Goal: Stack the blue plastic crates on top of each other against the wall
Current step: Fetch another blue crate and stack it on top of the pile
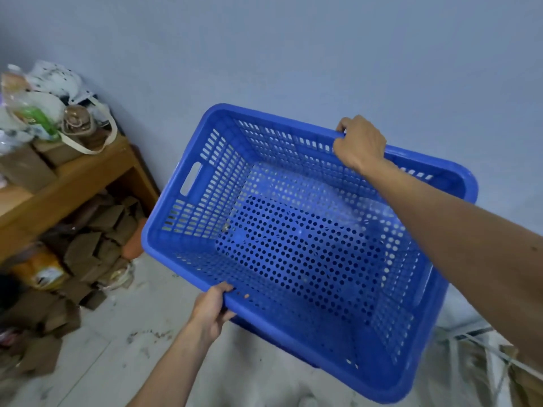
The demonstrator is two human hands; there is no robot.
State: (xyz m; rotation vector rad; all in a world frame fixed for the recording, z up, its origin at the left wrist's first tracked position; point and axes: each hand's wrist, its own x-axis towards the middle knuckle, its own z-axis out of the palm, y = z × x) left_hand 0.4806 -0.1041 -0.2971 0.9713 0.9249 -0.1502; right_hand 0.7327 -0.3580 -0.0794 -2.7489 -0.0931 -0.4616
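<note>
Item: blue crate (308, 236), perforated plastic; likely light, stiff, bulky.
Hold: opposite rims.
Grip: left hand (213, 311) clamps near rim; right hand (360, 143) clamps far rim.

A wooden shelf unit (85, 174) stands against the wall at left, its top crowded with cardboard boxes (25, 168), plastic bags (26, 113) and a brown bottle (77, 122). Beneath it, folded cardboard pieces (88, 254) spill onto the pale tiled floor (123, 342) (dirty, with scattered specks).
</note>
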